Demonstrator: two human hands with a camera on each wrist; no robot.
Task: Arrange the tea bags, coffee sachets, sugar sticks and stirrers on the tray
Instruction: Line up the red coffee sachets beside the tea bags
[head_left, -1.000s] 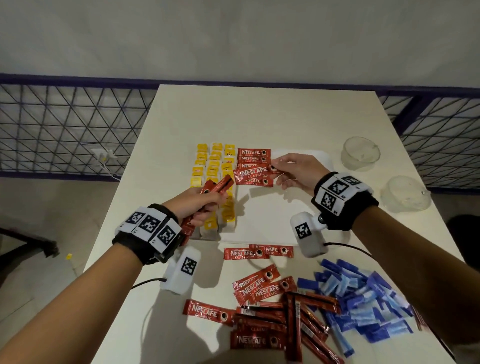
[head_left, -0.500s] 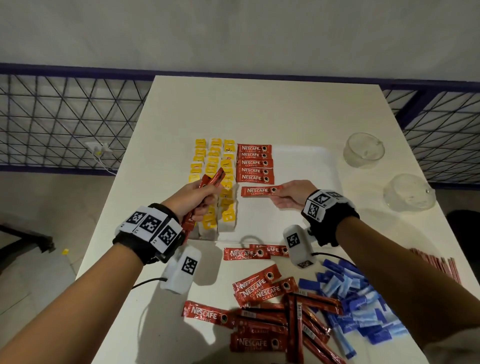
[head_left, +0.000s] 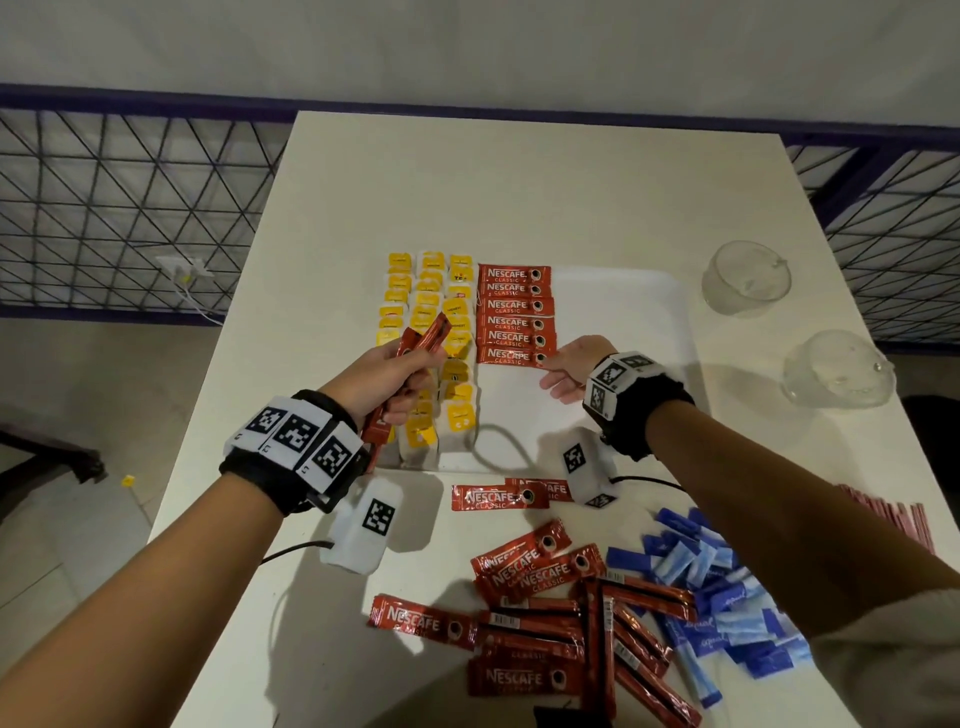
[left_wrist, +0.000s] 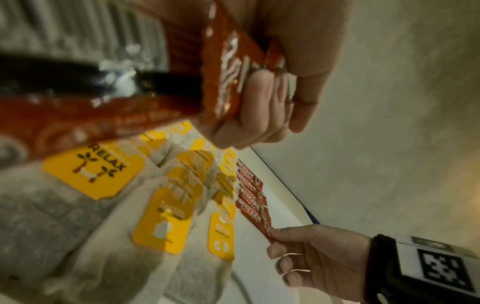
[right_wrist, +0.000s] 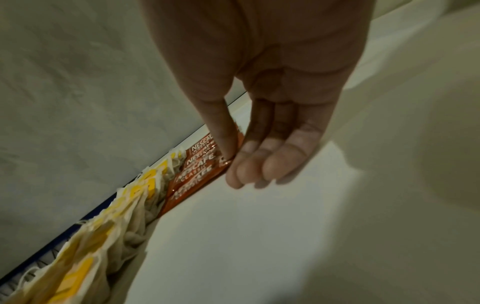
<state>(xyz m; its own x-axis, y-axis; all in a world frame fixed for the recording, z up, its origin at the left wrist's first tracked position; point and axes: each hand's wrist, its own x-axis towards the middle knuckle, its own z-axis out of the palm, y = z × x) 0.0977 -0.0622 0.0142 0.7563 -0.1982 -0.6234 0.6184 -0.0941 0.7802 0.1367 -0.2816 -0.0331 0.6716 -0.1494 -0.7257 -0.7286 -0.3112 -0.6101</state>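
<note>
Coffee step: right hand (head_left: 569, 371) pinches lowest red Nescafe sachet (head_left: 511, 356) on white plastic tray (head_left: 654, 332), squaring column; left hand (head_left: 387, 382) clutches spare red sachets (head_left: 415, 353). Next: feed 1 across.

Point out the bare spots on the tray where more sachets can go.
Free: the tray floor right of the coffee sachet column, and below it by the right hand. Crowded: the tea bags fill the left side, under the left hand.
</note>
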